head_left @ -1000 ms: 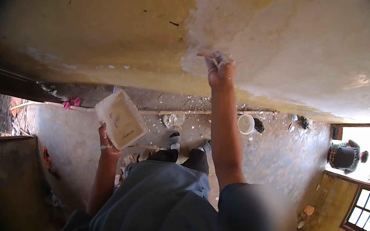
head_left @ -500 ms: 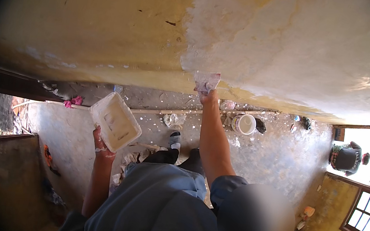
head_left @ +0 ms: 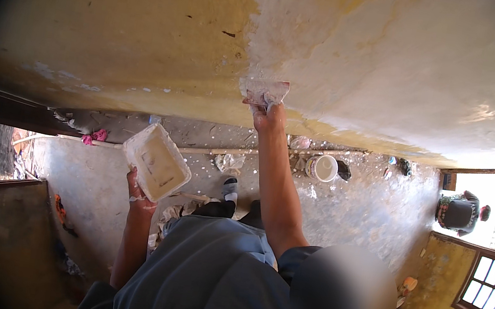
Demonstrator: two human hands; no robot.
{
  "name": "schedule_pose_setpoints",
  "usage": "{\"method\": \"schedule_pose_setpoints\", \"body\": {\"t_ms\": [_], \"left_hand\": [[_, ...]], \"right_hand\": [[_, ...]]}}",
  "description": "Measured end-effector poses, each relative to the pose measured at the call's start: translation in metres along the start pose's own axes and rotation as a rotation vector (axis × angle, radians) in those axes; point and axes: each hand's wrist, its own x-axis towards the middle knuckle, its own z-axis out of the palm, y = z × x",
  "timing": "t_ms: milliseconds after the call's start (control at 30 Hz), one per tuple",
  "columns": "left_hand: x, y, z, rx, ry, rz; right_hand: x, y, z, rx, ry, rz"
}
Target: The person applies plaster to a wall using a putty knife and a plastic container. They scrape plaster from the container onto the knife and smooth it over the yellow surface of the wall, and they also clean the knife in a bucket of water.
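My right hand (head_left: 266,111) grips a flat, putty-smeared scraper (head_left: 262,88), whose wide blade lies at the lower part of the wall (head_left: 168,23), where yellow paint meets a patchy whitish coat. My left hand (head_left: 140,187) is closed on the near left corner of a white rectangular tub (head_left: 157,161), which holds creamy paste with some darker marks in it. Paste is smeared on my left hand and wrist.
A long pole (head_left: 222,151) lies along the foot of the wall. A white bucket (head_left: 323,168), crumpled plastic (head_left: 228,162), a pink cloth (head_left: 98,137) and debris are on the floor. Another person (head_left: 464,213) is at the right doorway. A barred window (head_left: 490,285) is nearby.
My right hand with the scraper came down the wall, then moved up and left, its blade now lying crosswise. The tub in my left hand shifted slightly.
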Motion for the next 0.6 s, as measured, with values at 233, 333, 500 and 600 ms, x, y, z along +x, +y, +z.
{"method": "schedule_pose_setpoints", "body": {"t_ms": [233, 333, 500, 600], "left_hand": [[-0.001, -0.001, -0.001, 0.035, -0.059, 0.001], [-0.004, 0.0, -0.004, 0.032, -0.036, -0.005], [-0.001, -0.002, -0.012, 0.023, -0.042, 0.046], [0.0, -0.001, -0.005, 0.007, -0.036, -0.002]], "right_hand": [[-0.036, -0.032, 0.069, 0.051, -0.072, 0.007], [-0.059, -0.047, 0.099, 0.016, -0.061, -0.012], [-0.08, -0.026, 0.046, -0.084, -0.276, -0.223], [-0.032, 0.02, -0.027, -0.021, 0.02, -0.01]]}}
